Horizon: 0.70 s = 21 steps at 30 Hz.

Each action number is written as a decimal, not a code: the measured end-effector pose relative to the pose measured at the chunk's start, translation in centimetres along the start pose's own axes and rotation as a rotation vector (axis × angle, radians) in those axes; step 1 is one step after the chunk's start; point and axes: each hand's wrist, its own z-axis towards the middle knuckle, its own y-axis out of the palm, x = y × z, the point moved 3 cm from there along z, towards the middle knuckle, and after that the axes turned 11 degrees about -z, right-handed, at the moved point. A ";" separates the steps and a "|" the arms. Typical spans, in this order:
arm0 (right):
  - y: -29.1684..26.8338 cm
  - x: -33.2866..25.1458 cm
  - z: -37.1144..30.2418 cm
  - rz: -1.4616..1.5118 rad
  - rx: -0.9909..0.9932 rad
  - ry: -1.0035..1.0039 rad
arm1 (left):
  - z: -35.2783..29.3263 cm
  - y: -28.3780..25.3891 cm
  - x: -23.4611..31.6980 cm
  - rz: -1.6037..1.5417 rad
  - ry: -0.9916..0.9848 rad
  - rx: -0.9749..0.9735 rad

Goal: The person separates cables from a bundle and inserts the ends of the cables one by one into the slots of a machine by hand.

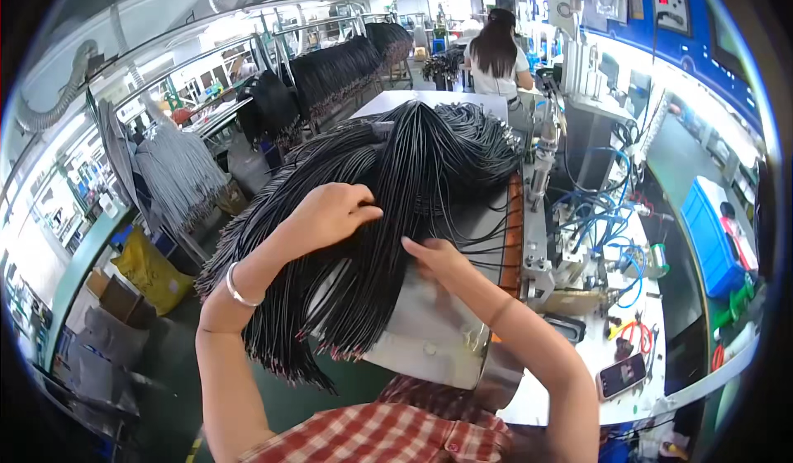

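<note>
The left hand point(330, 213) rests on a large bundle of black wires point(388, 215) — fingers curled, pinching several strands. The right hand point(436, 258) pinches strands just beside it — the bundle drapes over a metal stand point(438, 331) beneath both hands.
</note>
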 end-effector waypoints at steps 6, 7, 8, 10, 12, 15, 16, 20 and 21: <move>2.1 -1.9 4.7 0.502 -0.015 -0.276 | 2.8 2.7 -3.2 0.024 -0.358 0.195; 2.5 -2.4 4.3 0.511 -0.011 -0.325 | 2.7 3.0 -3.0 0.067 -0.362 0.248; 2.5 -2.7 3.8 0.508 -0.016 -0.320 | 3.0 3.2 -3.1 0.063 -0.369 0.249; 1.4 -3.3 1.5 0.463 0.001 -0.313 | 3.7 3.7 -3.6 0.071 -0.404 0.242; 0.3 -2.9 0.7 0.443 0.024 -0.303 | 4.6 5.1 -4.6 0.066 -0.411 0.229; -0.1 -2.4 0.3 0.512 -0.036 -0.377 | 5.1 7.4 -6.9 -0.044 0.052 0.674; -0.4 -2.2 0.2 0.515 -0.026 -0.371 | 5.3 7.5 -6.6 -0.054 0.056 0.668; -1.2 -2.6 -0.3 0.479 0.042 -0.379 | 5.5 7.6 -7.2 -1.117 -0.218 0.574; -1.1 -2.8 -0.1 0.495 0.035 -0.387 | 5.5 7.3 -7.3 -1.178 -0.310 0.491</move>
